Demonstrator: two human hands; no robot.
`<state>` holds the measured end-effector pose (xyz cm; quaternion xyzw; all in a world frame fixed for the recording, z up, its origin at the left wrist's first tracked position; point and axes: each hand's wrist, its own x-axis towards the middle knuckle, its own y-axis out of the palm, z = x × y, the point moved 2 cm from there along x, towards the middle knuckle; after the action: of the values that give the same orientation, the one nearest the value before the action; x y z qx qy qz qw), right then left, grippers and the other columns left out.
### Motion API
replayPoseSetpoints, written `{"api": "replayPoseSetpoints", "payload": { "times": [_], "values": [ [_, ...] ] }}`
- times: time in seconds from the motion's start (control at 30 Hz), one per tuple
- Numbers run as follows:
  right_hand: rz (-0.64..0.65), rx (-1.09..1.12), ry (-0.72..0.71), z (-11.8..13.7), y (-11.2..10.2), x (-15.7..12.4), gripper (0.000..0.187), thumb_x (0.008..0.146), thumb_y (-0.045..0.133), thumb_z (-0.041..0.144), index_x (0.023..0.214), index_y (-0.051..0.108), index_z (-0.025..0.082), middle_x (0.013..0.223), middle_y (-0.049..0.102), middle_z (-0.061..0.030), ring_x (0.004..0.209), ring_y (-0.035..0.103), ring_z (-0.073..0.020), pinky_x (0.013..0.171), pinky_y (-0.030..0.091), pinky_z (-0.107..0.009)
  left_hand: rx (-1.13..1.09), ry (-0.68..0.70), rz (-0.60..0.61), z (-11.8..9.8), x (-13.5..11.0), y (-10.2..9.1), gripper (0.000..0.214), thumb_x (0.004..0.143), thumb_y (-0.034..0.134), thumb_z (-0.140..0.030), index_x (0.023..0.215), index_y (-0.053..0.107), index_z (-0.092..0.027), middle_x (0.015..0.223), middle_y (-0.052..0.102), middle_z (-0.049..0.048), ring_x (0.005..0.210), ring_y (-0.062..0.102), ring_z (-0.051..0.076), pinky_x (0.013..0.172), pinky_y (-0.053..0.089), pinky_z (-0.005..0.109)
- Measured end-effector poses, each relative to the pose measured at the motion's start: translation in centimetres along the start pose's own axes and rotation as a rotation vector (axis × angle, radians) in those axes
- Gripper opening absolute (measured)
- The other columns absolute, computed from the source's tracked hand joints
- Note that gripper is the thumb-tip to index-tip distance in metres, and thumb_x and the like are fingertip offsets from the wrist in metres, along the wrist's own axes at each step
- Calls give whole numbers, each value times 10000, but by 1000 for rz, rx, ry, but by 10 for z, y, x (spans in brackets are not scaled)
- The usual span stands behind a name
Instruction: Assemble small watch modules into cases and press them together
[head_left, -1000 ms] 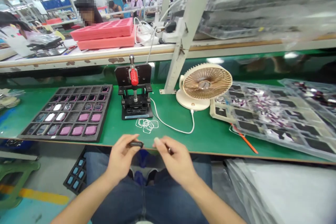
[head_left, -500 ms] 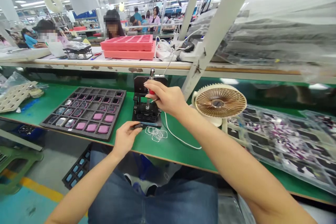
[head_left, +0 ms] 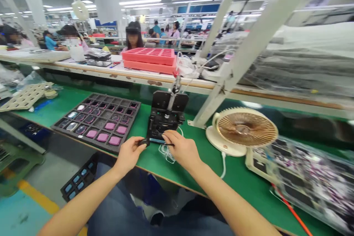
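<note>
Holding a small black part [head_left: 143,142] in the left hand [head_left: 128,156], fingers closed narrow. Right hand [head_left: 181,150] pinches a thin pin [head_left: 169,144] just in front of the press [head_left: 166,116].

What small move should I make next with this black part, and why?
Probably bring the small black part in your left hand up to the thin pin in your right hand: only a small gap separates them, just in front of the press.

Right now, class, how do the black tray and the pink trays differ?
The black foam tray lies on the green bench, while the pink foam trays sit on the higher shelf. The black tray is single and holds small pieces; the pink trays are two, stacked, pockets seemingly empty. Both have rectangular pocket grids.
</note>
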<state>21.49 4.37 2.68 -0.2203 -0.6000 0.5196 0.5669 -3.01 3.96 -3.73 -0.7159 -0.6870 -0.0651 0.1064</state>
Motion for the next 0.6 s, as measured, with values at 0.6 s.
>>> {"api": "replayPoseSetpoints", "payload": {
  "times": [0.6],
  "values": [
    [46, 77, 101, -28, 10, -46, 406, 1072, 565, 334, 1452, 642, 212, 1413, 721, -97, 1211, 750, -270, 936, 652, -379, 558, 462, 166, -5, 72, 71, 382, 927, 563, -6, 1156, 797, -202, 1223, 808, 111, 1189, 735, 270, 1121, 576, 506]
  ]
}}
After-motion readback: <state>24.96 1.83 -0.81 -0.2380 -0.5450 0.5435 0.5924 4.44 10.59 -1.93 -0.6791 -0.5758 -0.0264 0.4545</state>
